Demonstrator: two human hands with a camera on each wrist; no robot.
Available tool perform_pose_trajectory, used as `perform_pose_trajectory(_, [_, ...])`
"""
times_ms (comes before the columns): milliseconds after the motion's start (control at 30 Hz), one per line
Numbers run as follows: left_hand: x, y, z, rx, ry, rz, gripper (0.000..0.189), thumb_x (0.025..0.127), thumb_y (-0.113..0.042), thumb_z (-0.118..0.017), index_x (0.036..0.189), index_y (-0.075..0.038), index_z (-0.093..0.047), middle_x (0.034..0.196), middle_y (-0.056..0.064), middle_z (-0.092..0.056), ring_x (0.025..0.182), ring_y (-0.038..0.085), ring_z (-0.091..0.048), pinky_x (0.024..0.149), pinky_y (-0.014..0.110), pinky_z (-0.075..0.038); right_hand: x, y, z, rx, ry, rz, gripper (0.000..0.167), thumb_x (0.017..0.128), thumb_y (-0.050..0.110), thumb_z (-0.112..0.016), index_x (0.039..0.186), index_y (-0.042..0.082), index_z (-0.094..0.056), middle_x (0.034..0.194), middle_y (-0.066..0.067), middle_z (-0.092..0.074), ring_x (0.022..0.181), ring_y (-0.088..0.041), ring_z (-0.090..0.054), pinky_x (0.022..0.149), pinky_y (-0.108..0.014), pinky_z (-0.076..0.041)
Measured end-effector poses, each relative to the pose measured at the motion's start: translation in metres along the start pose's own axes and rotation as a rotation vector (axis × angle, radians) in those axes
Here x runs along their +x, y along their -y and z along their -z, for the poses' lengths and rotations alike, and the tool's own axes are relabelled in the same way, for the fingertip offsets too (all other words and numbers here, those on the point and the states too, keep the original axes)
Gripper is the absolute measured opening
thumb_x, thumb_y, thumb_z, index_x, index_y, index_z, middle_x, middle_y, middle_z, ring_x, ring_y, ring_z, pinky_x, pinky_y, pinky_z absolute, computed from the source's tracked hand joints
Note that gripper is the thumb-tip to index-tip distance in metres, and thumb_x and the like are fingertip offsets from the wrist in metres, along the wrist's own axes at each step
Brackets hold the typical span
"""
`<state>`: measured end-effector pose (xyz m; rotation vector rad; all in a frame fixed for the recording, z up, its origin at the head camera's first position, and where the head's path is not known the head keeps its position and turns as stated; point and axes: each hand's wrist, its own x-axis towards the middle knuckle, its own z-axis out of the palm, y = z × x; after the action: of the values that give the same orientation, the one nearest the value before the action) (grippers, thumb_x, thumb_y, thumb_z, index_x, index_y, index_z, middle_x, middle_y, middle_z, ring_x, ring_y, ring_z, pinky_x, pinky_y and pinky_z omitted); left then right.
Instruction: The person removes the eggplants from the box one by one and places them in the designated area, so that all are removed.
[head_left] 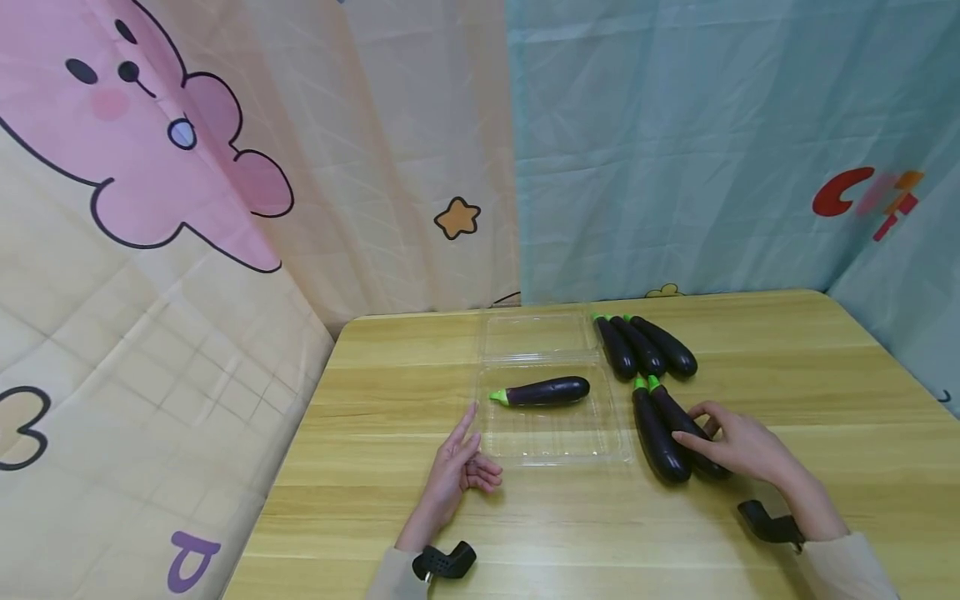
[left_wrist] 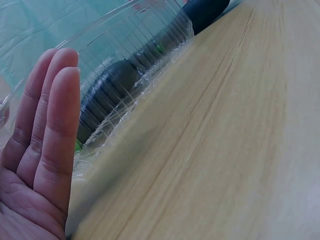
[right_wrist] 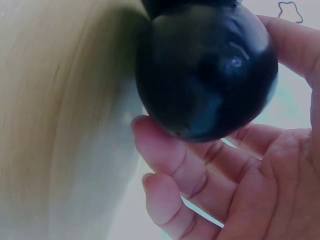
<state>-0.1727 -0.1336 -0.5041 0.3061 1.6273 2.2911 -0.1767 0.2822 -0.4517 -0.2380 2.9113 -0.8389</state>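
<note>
My right hand (head_left: 744, 446) grips a dark purple eggplant (head_left: 671, 407) with a green stem, thumb on one side and fingers on the other. In the right wrist view the rounded end of that eggplant (right_wrist: 207, 75) sits between thumb and fingers. Against its left side lies another eggplant (head_left: 656, 437). My left hand (head_left: 450, 475) is held with fingers extended at the near left corner of a clear plastic container (head_left: 528, 440), holding nothing. Inside the container one eggplant (head_left: 551, 391) lies crosswise, stem to the left.
The container's hinged lid (head_left: 536, 333) lies folded back, away from me. Three more eggplants (head_left: 637, 346) lie side by side to the right of the lid. A wooden table (head_left: 390, 400) holds everything, with printed curtains (head_left: 675, 150) behind it.
</note>
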Motion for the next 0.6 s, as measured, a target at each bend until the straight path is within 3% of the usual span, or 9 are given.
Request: perform_pose_trajectory(600, [-0.0005, 0.0006, 0.0005, -0.001, 0.014, -0.009, 0.060, 0.104, -0.025, -0.040, 0.154, -0.021, -0.007, 0.074, 0.005, -0.070, 0.064, 0.017, -0.068, 0.059, 0.029, -0.057, 0.0034, -0.0016, -0.0041, 0.052, 0.035, 0.004, 0.058, 0.091, 0.044, -0.061, 0.112, -0.009, -0.053, 0.079, -0.005, -0.059, 0.064, -0.016, -0.052, 0.054, -0.031, -0.043])
